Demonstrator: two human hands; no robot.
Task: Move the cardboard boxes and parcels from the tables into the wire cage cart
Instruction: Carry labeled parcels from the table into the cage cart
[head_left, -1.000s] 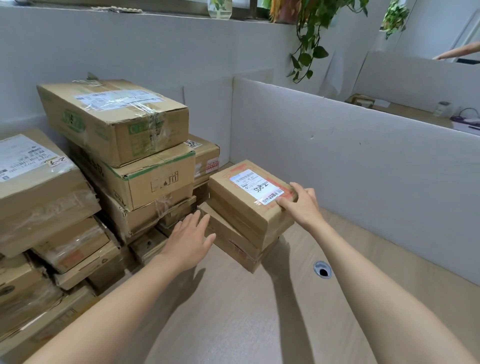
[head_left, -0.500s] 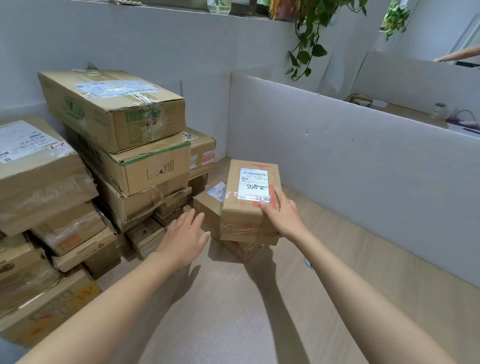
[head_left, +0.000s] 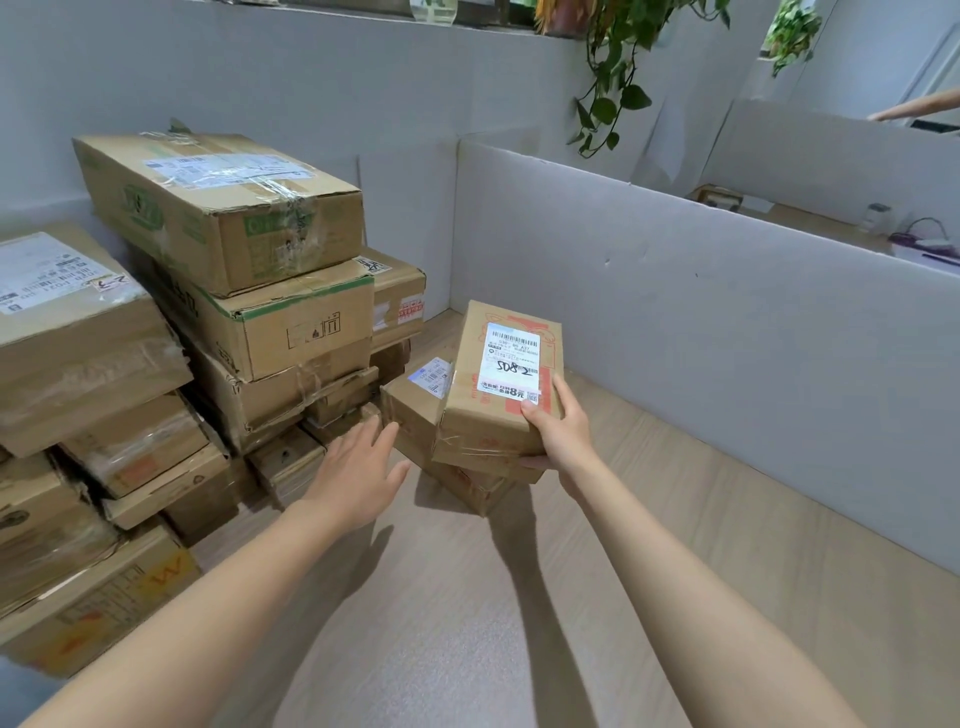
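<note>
Right hand (head_left: 558, 441) grips a labelled box (head_left: 498, 384) above the table (head_left: 467, 623); left hand (head_left: 353, 473) hovers, fingers straight, beside a lower box (head_left: 415, 410).

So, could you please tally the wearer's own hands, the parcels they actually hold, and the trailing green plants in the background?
Hands: 2 (left hand, right hand)
Parcels held: 1 (labelled parcel, gripped by the right hand)
Trailing plants: 2 (near plant, far plant)
Total: 5
</note>
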